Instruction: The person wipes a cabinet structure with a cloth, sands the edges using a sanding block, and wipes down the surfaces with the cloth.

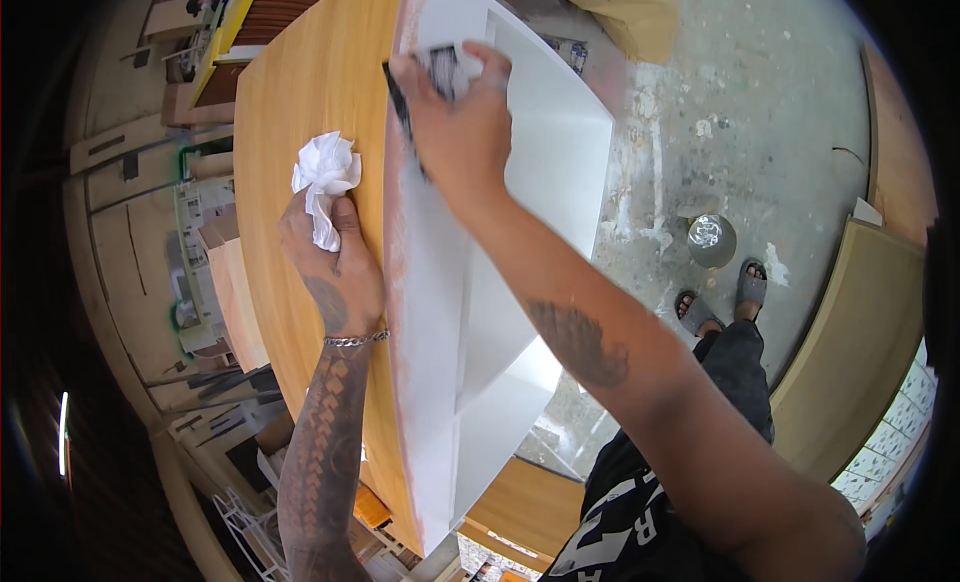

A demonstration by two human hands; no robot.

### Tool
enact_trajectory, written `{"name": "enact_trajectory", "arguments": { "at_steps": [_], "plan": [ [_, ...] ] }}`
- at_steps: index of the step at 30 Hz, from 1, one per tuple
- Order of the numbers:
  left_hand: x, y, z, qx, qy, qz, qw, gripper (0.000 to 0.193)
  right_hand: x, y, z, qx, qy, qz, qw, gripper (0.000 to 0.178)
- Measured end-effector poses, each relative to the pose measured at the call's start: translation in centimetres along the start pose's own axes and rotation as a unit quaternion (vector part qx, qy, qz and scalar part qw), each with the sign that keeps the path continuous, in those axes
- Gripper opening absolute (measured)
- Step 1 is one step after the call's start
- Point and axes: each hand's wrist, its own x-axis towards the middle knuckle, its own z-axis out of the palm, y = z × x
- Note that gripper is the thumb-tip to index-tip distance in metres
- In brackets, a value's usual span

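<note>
A large cabinet (300, 82) stretches away in front of me, with a wood-grain face on the left and a white open inside on the right. Its white front edge (420, 282) carries a reddish, scuffed border. My left hand (335, 247) rests on the wood-grain face, closed round a crumpled white paper tissue (328, 167). Farther along, my right hand (465, 127) grips a thin black sheet (398, 102) that looks like folded sandpaper, set against the cabinet's edge. That hand is slightly blurred, and its palm side is hidden.
On the stained concrete floor (660, 312) at the right stands a round container (711, 241). Close by are a person's feet in grey sandals (697, 312). A long wooden panel (850, 332) lies at the far right. Boards and a white wire rack (245, 532) crowd the left.
</note>
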Motion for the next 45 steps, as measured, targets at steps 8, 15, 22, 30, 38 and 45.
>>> {"name": "enact_trajectory", "arguments": {
  "at_steps": [8,15,22,30,38,45],
  "plan": [
    [-0.1,0.3,0.0,-0.033,-0.004,-0.031,0.999,0.032,0.0,0.0,-0.2,-0.005,-0.012,-0.006,1.0,0.07],
    [-0.2,-0.2,-0.1,0.007,-0.001,-0.005,1.0,0.036,-0.3,-0.1,-0.1,-0.011,-0.004,0.0,1.0,0.071],
    [-0.2,-0.5,-0.1,0.003,-0.003,-0.014,1.0,0.035,-0.5,0.7,0.5,-0.016,0.022,-0.029,0.999,0.076],
    [-0.2,-0.1,-0.2,0.012,-0.005,-0.016,1.0,0.035,-1.4,1.2,0.6,-0.018,0.023,-0.034,0.999,0.075],
    [-0.1,0.6,-0.1,-0.033,-0.007,-0.069,0.997,0.032,-0.7,0.9,0.4,-0.006,0.0,-0.019,1.0,0.072],
    [0.2,1.3,-0.1,-0.024,-0.028,-0.054,0.998,0.033,1.4,0.4,1.6,-0.026,0.07,-0.086,0.994,0.075]
  ]
}}
